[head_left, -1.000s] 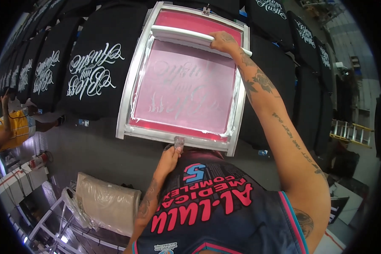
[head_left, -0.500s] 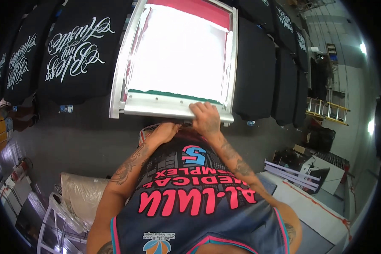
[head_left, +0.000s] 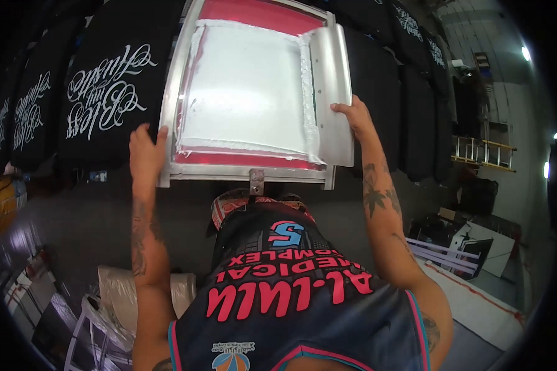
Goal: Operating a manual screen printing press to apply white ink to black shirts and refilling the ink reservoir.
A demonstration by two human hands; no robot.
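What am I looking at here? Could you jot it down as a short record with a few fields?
place: print workshop
frame: metal, its screen coated with white ink
squeegee: lies along the screen's right side
left hand: grips the frame's near left corner
right hand: on the squeegee
shirts: black, white script print, in a row to the left
more shirts: black, to the right

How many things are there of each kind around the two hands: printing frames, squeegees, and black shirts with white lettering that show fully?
Screen printing frame, left hand on its edge: 1
Squeegee, under the right hand: 1
Black shirt with white lettering showing fully: 1
Total: 3
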